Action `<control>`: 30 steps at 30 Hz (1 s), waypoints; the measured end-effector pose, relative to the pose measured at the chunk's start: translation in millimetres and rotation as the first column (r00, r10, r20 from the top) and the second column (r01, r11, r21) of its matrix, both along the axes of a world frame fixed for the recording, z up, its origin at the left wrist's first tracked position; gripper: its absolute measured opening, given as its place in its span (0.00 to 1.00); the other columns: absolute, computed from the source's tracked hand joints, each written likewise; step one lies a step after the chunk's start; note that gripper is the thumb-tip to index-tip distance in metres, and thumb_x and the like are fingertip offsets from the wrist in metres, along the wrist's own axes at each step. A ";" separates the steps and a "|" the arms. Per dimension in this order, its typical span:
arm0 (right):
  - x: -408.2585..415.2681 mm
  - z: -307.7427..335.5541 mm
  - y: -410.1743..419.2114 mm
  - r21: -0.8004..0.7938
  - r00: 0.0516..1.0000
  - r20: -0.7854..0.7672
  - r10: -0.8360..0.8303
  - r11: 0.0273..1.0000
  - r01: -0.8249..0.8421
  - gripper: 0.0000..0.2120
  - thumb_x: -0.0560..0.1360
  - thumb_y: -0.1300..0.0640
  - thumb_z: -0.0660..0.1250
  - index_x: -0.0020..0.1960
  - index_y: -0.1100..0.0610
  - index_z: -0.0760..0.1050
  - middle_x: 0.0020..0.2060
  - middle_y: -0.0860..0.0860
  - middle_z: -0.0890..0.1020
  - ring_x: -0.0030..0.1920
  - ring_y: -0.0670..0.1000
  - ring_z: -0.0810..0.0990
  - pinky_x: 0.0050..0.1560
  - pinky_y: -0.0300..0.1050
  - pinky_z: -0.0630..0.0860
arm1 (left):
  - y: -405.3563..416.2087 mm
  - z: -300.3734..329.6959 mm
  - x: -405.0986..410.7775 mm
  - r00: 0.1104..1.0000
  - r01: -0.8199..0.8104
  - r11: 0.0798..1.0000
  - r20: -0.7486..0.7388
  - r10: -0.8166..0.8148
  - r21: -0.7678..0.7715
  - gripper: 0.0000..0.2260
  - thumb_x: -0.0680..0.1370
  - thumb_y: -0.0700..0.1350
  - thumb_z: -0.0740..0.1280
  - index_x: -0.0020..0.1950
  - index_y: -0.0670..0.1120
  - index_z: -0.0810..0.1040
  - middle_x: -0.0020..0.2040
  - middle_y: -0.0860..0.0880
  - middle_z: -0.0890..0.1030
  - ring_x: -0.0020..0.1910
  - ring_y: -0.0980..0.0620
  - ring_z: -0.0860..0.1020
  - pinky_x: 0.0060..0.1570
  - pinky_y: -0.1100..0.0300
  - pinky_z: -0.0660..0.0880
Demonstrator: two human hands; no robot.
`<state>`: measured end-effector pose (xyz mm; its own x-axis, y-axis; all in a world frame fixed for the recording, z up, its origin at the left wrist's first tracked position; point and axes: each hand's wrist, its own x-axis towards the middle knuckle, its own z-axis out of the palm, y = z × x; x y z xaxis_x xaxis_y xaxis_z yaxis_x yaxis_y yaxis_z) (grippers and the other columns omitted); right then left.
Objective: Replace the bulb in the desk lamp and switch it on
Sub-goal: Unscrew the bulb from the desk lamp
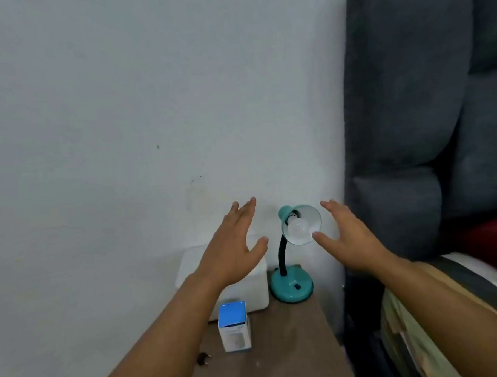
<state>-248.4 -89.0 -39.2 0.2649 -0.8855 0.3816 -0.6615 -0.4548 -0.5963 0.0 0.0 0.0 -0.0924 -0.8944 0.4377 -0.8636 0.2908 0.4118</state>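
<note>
Head view, sweeping left to right: bulb box (pixel 234 325) stands on the tabletop (pixel 291 343) at seven o'clock from the lamp (pixel 292 283). Left hand (pixel 232 246) hovers, fingers spread, holding nothing. The old bulb (pixel 299 229) sits in the teal shade, unlit. Right hand (pixel 349 238) floats at three o'clock, fingers open too. It looks like the approach step; next comes steadying the shade and gripping the bulb to unscrew.

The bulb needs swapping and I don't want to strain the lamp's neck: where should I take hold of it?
Grip the bulb around its round globe, fingers coming in from the shade's open mouth, which faces you and slightly down. The shade rings the socket, so that is probably the only clear way in.
</note>
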 end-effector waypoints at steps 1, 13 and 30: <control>-1.7 -5.3 -3.8 0.021 1.000 0.018 -0.009 1.000 0.008 0.37 0.76 0.41 0.66 0.79 0.47 0.54 0.79 0.49 0.57 0.79 0.51 0.53 0.76 0.58 0.58 | -6.7 -3.3 -3.1 1.000 0.015 1.000 0.011 -0.015 0.025 0.35 0.81 0.54 0.64 0.81 0.56 0.46 0.74 0.64 0.50 0.78 0.62 0.42 0.77 0.52 0.57; 11.9 -70.2 -71.2 0.145 0.994 0.101 -0.038 0.989 0.023 0.39 0.71 0.40 0.72 0.76 0.42 0.59 0.79 0.50 0.58 0.79 0.50 0.55 0.77 0.53 0.57 | -118.3 -60.3 -10.9 0.992 0.097 0.970 0.058 -0.112 0.225 0.48 0.73 0.49 0.75 0.80 0.59 0.44 0.82 0.58 0.49 0.80 0.57 0.45 0.75 0.60 0.53; 49.8 -89.7 -110.5 0.078 0.933 0.336 -0.126 0.991 0.106 0.40 0.64 0.42 0.80 0.70 0.49 0.67 0.67 0.46 0.71 0.63 0.43 0.69 0.59 0.38 0.67 | -178.5 -94.7 -10.3 0.984 0.179 0.984 -0.019 -0.179 0.022 0.43 0.73 0.42 0.77 0.79 0.62 0.56 0.77 0.53 0.67 0.74 0.52 0.68 0.68 0.50 0.73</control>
